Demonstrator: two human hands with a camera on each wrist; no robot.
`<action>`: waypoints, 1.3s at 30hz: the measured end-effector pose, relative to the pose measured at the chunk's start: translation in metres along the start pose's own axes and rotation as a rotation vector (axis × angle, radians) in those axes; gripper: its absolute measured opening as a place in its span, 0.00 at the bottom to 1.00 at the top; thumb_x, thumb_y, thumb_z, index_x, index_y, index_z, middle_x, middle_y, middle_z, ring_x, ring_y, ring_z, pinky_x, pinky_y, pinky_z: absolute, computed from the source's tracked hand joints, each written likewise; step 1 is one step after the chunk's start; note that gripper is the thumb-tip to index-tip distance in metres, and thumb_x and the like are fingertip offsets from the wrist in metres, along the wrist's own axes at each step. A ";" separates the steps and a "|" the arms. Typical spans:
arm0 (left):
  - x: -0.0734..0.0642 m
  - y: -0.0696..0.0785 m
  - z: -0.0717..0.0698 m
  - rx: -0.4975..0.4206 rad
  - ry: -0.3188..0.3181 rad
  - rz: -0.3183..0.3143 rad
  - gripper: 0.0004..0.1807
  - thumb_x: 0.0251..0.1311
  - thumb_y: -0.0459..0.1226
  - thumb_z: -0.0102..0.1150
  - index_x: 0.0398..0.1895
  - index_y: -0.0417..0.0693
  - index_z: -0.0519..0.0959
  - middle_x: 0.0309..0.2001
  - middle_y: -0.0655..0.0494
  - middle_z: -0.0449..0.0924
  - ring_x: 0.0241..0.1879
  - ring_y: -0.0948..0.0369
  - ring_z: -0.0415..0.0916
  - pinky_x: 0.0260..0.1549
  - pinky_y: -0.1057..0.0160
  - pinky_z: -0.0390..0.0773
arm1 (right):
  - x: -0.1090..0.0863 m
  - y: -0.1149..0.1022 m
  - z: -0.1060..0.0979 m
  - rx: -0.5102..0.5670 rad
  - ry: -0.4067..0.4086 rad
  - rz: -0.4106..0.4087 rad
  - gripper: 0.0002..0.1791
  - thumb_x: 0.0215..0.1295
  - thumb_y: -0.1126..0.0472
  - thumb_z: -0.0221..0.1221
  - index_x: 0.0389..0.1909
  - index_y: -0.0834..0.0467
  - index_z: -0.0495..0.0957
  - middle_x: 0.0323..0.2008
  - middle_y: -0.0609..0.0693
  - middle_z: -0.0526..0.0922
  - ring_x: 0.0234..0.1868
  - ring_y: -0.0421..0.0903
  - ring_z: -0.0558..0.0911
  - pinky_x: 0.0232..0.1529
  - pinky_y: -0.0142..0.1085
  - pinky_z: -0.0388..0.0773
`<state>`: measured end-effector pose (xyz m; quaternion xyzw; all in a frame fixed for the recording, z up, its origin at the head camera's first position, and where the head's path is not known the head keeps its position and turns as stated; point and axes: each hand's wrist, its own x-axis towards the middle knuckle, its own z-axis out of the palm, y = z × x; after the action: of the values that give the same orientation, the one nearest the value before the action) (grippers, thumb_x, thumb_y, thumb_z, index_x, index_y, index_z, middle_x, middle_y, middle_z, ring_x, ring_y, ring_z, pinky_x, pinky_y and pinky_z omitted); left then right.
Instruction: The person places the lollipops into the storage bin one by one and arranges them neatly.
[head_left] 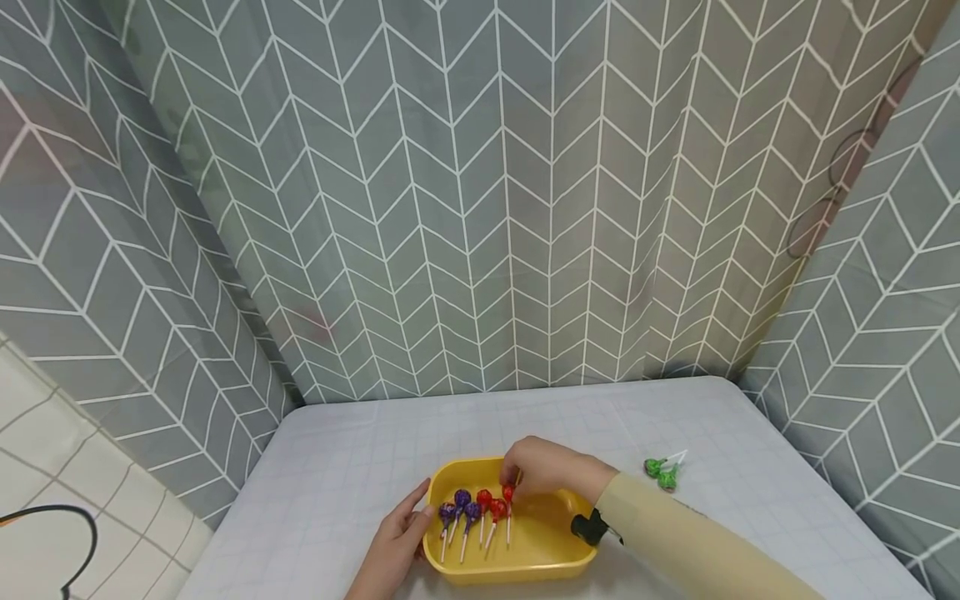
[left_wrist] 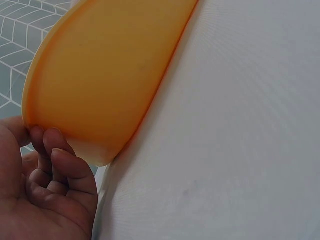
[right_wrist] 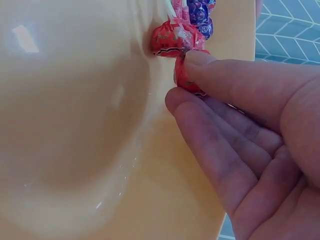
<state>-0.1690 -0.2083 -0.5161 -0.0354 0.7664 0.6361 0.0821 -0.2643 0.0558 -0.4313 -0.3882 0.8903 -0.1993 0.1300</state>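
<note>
A yellow plastic tray [head_left: 551, 568] stands on the table with lollipops in its left half. My left hand [head_left: 397, 533] grips the tray's left rim; the left wrist view shows its curled fingers [left_wrist: 75, 165] against the outer wall. Inside the tray, my right hand [head_left: 546, 467] pinches the head of a red lollipop [right_wrist: 182, 75] between thumb and fingers. Its white stick points toward the front in the head view. Two more red lollipops [head_left: 497, 508] lie just left of it. Three purple lollipops [head_left: 471, 511] lie farther left, sticks pointing the same way.
Two green lollipops [head_left: 667, 477] lie on the white tablecloth [head_left: 337, 450], right of the tray and beyond the right forearm. A patterned grey curtain [head_left: 480, 208] hangs behind the table and along both sides. A dark wrist camera [head_left: 589, 528] sits beneath the right wrist.
</note>
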 end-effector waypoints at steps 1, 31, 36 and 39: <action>0.000 0.000 0.000 0.000 -0.001 0.002 0.39 0.71 0.55 0.52 0.78 0.47 0.55 0.32 0.48 0.80 0.25 0.58 0.73 0.24 0.63 0.77 | 0.001 0.000 0.001 -0.003 -0.001 0.009 0.09 0.51 0.66 0.74 0.33 0.53 0.88 0.28 0.37 0.81 0.31 0.34 0.76 0.39 0.29 0.77; 0.002 -0.001 0.000 0.016 0.003 0.004 0.39 0.71 0.55 0.51 0.78 0.46 0.55 0.32 0.48 0.81 0.25 0.58 0.73 0.25 0.62 0.78 | 0.006 -0.001 0.011 -0.140 -0.025 0.024 0.07 0.52 0.65 0.74 0.32 0.54 0.87 0.25 0.39 0.80 0.27 0.35 0.74 0.37 0.29 0.77; 0.001 0.000 -0.001 0.019 0.001 0.007 0.39 0.71 0.55 0.51 0.78 0.47 0.56 0.32 0.48 0.80 0.25 0.58 0.73 0.25 0.62 0.78 | 0.005 -0.003 0.009 -0.121 -0.021 0.031 0.08 0.52 0.65 0.74 0.34 0.55 0.87 0.27 0.41 0.81 0.28 0.35 0.75 0.38 0.29 0.78; 0.001 -0.001 -0.001 0.021 -0.002 0.011 0.37 0.72 0.53 0.50 0.78 0.47 0.55 0.32 0.48 0.80 0.25 0.58 0.72 0.25 0.63 0.77 | 0.004 -0.004 0.008 -0.110 -0.022 0.049 0.10 0.52 0.65 0.74 0.36 0.56 0.87 0.28 0.42 0.82 0.29 0.35 0.75 0.39 0.30 0.78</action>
<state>-0.1703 -0.2092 -0.5175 -0.0294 0.7732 0.6285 0.0797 -0.2618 0.0484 -0.4372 -0.3750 0.9077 -0.1427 0.1230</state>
